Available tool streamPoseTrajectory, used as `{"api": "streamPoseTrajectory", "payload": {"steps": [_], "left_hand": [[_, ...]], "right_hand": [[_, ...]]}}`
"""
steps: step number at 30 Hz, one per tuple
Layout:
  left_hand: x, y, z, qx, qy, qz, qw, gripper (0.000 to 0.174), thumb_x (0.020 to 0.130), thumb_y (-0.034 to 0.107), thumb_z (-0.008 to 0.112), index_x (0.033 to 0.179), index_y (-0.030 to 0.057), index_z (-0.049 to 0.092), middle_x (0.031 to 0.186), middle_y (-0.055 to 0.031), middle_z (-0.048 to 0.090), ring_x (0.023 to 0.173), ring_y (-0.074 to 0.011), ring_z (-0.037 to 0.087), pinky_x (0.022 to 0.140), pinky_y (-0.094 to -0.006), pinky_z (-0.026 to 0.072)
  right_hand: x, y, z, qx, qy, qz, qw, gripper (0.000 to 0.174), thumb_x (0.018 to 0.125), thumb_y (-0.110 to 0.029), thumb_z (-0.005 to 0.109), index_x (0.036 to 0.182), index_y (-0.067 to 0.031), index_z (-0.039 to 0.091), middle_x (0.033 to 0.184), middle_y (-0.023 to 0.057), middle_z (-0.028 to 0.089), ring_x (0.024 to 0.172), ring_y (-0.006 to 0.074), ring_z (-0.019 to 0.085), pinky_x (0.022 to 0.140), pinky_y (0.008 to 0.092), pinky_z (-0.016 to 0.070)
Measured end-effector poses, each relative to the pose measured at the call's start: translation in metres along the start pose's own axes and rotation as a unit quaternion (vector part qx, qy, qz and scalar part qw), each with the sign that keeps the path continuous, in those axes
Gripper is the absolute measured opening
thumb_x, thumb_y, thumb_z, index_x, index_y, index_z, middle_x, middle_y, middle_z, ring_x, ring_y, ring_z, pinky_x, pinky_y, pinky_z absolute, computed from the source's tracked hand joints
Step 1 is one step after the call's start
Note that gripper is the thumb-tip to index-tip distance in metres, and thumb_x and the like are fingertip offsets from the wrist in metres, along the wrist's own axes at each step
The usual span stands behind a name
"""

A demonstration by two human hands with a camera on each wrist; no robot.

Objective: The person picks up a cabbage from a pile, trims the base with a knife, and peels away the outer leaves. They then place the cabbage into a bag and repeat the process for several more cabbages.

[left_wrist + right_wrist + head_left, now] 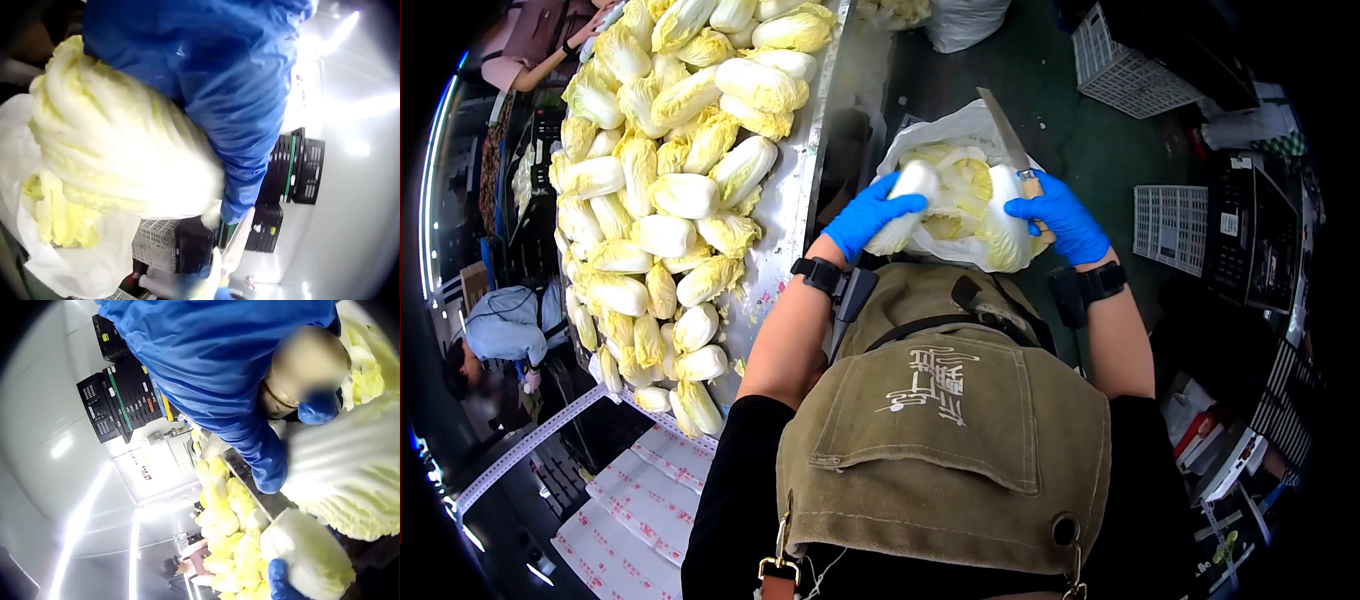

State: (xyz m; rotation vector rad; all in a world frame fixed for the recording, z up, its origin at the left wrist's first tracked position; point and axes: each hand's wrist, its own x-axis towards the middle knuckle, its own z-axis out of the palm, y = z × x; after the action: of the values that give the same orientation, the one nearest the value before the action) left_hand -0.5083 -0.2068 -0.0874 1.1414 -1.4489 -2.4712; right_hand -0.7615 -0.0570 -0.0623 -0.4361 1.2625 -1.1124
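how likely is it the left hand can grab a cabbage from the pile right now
Probably not as things stand: the left hand already grips a cabbage. Otherwise, the way to the pile on its left looks free.

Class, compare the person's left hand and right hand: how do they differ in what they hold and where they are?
The left hand holds a cabbage and no visible tool; the right hand grips a knife and has its thumb against another cabbage. The left hand is nearer the cabbage-heaped table, the right hand nearer the crates. Both wear blue gloves and are at the white bag.
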Motion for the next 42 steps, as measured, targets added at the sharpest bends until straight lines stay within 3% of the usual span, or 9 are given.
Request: {"api": "streamPoseTrajectory", "payload": {"steps": [6,10,13,15,19,23,31,38,42], "left_hand": [[-0.006,0.012,0.019,-0.034,0.079,0.149,0.985,0.062,0.087,0.038,0.062,0.136,0.007,0.042,0.122,-0.0066,0.054,0.106,-0.0165,0.054,0.092,-0.0302,0.0448],[0.009,0.004,0.039,-0.212,0.034,0.019,0.976,0.059,0.092,0.039,0.054,0.139,0.0067,0.037,0.132,-0.0083,0.045,0.117,-0.0171,0.046,0.1,-0.0311,0.0387],[-0.004,0.019,0.067,-0.031,0.088,0.191,0.977,0.053,0.092,0.029,0.057,0.137,0.007,0.04,0.126,-0.0082,0.052,0.113,-0.017,0.051,0.099,-0.0305,0.0395],[0.002,0.012,0.056,-0.125,0.027,0.133,0.983,0.053,0.089,0.024,0.062,0.135,0.0072,0.042,0.124,-0.0081,0.054,0.111,-0.0175,0.053,0.098,-0.0308,0.0411],[0.006,-0.001,0.056,-0.17,0.031,0.091,0.981,0.051,0.084,0.018,0.067,0.13,0.0066,0.046,0.12,-0.0085,0.056,0.109,-0.0183,0.055,0.095,-0.0319,0.0447],[0.005,0.006,0.05,-0.162,0.029,0.096,0.982,0.049,0.083,0.018,0.068,0.126,0.0053,0.049,0.115,-0.0085,0.058,0.105,-0.0188,0.058,0.09,-0.0319,0.0484],[0.0,0.007,0.051,-0.243,-0.027,-0.022,0.969,0.048,0.095,0.035,0.052,0.131,0.0049,0.046,0.115,-0.011,0.06,0.098,-0.0208,0.062,0.085,-0.0333,0.052],[0.001,-0.002,0.048,-0.225,-0.082,-0.056,0.969,0.062,0.093,0.049,0.048,0.132,0.002,0.045,0.111,-0.015,0.061,0.091,-0.0235,0.064,0.076,-0.0346,0.0544],[0.0,0.0,0.035,-0.434,-0.255,-0.071,0.861,0.06,0.093,0.046,0.05,0.136,0.0057,0.041,0.117,-0.0136,0.06,0.096,-0.0248,0.063,0.083,-0.0398,0.0542]], "right_hand": [[0.017,0.022,0.007,-0.102,0.162,-0.025,0.981,0.035,0.076,-0.022,0.076,0.105,-0.0061,0.064,0.09,-0.0011,0.063,0.076,0.0078,0.057,0.054,0.0199,0.0425],[0.017,0.018,0.067,-0.054,0.141,-0.13,0.98,0.049,0.074,-0.024,0.079,0.114,-0.0049,0.058,0.094,0.0007,0.06,0.08,0.0089,0.057,0.063,0.0229,0.0471],[0.021,0.015,0.08,-0.07,0.185,-0.206,0.958,0.046,0.072,-0.019,0.08,0.11,-0.002,0.059,0.093,0.0028,0.061,0.081,0.0101,0.058,0.066,0.0232,0.0496],[0.009,-0.003,0.072,-0.014,0.12,-0.106,0.987,0.041,0.073,-0.016,0.079,0.107,-0.0018,0.061,0.092,0.0032,0.062,0.081,0.0109,0.058,0.07,0.024,0.0503],[0.018,0.02,0.064,-0.004,0.132,-0.18,0.975,0.031,0.078,-0.009,0.074,0.106,-0.0037,0.063,0.087,0.0014,0.063,0.067,0.0072,0.056,0.055,0.0203,0.0446],[0.011,0.008,0.055,-0.003,0.09,-0.094,0.992,0.037,0.078,-0.012,0.073,0.112,-0.0051,0.06,0.093,0.0007,0.062,0.072,0.0061,0.055,0.056,0.0191,0.0431],[0.005,0.013,0.055,0.132,0.021,-0.1,0.986,0.05,0.078,-0.017,0.076,0.121,-0.0073,0.053,0.091,-0.0001,0.059,0.068,0.006,0.053,0.055,0.0188,0.0428],[0.009,0.004,0.053,0.133,0.09,-0.172,0.972,0.02,0.087,-0.019,0.065,0.099,-0.0044,0.064,0.069,0.0022,0.057,0.056,0.0075,0.05,0.05,0.0199,0.0405],[0.02,0.008,0.033,0.102,0.159,-0.15,0.97,0.021,0.083,-0.017,0.07,0.096,-0.0035,0.062,0.068,0.0013,0.056,0.054,0.0065,0.047,0.046,0.0191,0.0373]]}}
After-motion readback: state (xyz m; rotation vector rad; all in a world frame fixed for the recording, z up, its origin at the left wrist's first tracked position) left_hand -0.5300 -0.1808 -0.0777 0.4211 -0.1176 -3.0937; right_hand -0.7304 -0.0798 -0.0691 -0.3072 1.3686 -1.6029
